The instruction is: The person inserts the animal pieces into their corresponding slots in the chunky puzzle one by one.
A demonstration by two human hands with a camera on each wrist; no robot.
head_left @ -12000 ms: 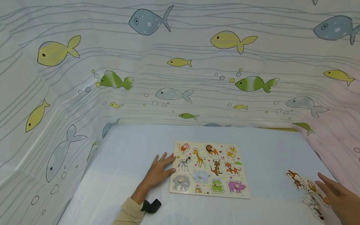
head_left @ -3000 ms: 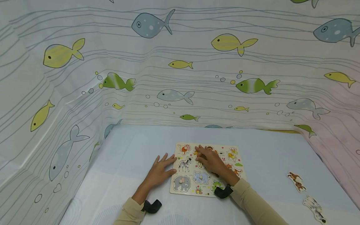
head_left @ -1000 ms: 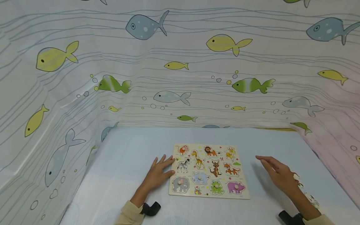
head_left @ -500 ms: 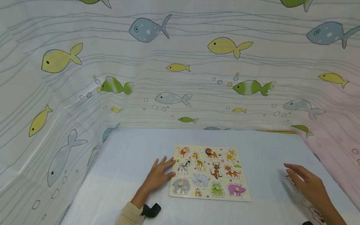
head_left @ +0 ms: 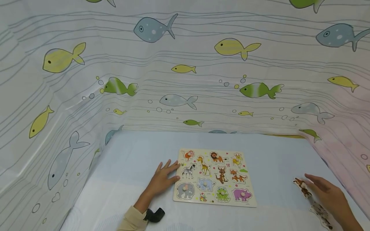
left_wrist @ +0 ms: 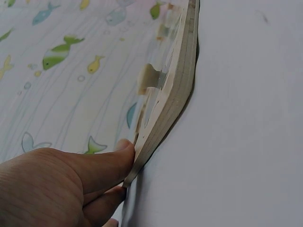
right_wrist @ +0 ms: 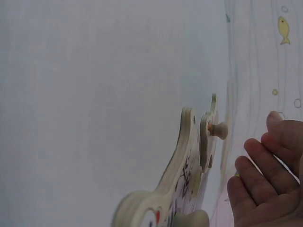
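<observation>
A wooden animal peg puzzle board lies on the table. My left hand rests at its left edge, fingers spread, with thumb and fingertips touching the rim; the left wrist view has the thumb at the board's edge. To the right, my right hand hovers beside two loose knobbed pieces, its fingers slightly bent and holding nothing. One is a brown kangaroo piece, near the fingertips; below it lies a zebra piece, partly overlapped by the hand. In the right wrist view a wooden knob stands near the fingers.
On the board sit knobbed pieces, among them an elephant, a frog and a purple hippo. A pale cloth covers the table. Fish-printed sheeting surrounds it at the back and sides.
Twelve seconds ago a yellowish third piece lay with the loose pair; it is gone from there. My right hand was over the board's giraffe spot, then returned right. The left hand stays put.
</observation>
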